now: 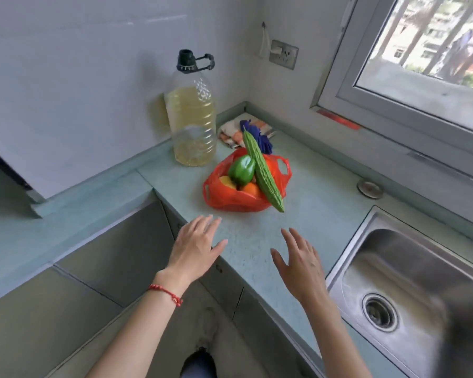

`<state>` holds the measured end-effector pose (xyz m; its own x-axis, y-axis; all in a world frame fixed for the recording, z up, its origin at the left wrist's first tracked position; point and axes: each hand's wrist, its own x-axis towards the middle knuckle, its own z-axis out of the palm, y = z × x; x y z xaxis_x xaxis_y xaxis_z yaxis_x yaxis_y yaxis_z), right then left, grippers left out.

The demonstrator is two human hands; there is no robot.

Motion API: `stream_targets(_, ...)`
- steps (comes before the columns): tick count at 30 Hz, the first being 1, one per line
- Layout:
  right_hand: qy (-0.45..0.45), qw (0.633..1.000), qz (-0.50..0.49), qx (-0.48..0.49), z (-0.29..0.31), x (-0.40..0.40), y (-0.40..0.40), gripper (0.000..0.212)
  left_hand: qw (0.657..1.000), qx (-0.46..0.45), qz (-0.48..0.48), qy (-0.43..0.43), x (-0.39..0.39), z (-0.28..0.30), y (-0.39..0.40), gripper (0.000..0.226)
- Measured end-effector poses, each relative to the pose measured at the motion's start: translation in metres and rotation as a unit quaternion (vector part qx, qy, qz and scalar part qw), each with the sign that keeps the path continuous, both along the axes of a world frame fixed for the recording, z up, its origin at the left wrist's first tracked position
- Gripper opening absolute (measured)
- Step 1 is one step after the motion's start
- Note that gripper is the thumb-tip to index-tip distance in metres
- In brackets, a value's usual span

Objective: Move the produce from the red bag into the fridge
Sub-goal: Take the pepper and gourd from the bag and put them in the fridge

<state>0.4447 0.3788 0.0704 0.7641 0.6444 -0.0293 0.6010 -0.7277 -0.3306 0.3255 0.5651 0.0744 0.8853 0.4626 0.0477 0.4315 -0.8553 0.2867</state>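
Observation:
A red plastic bag (pixel 230 200) lies open on the pale green counter (pixel 311 214) in the corner. In it sit a green bell pepper (pixel 241 170), a long bitter gourd (pixel 262 173) sticking out both ends, an orange fruit (pixel 250 190) and something yellow (pixel 226 181). My left hand (pixel 197 245) hovers open just in front of the bag, a red bead bracelet on its wrist. My right hand (pixel 301 264) is open too, a little nearer me and to the right. Neither hand touches the bag. No fridge is in view.
A large bottle of yellow oil (pixel 193 113) stands behind the bag against the wall. A folded cloth and purple gloves (pixel 246 132) lie in the corner. A steel sink (pixel 410 290) is at the right, a window above it.

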Motion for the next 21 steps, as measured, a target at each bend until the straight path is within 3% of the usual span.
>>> stream_targets(8,-0.004,0.999,-0.047,0.02,-0.004,0.069,0.08,0.054,0.998,-0.024,-0.055,-0.002,0.096,-0.009,0.086,0.059)
stream_targets(11,-0.005,0.997,-0.074,0.032,-0.005,0.09,0.102,0.054,0.996,-0.051,-0.068,-0.013,0.129,-0.008,0.106,0.073)
stream_targets(13,-0.002,0.995,-0.094,0.041,-0.007,0.1,0.111,0.053,0.993,-0.091,-0.07,-0.021,0.149,-0.01,0.117,0.076)
stream_targets(17,0.009,0.992,-0.114,0.043,-0.011,0.114,0.122,0.053,0.973,-0.224,-0.023,-0.06,0.18,-0.014,0.129,0.061)
stream_targets(21,0.022,0.993,-0.113,0.031,-0.017,0.132,0.129,0.054,0.958,-0.28,0.024,-0.053,0.204,-0.022,0.14,0.066)
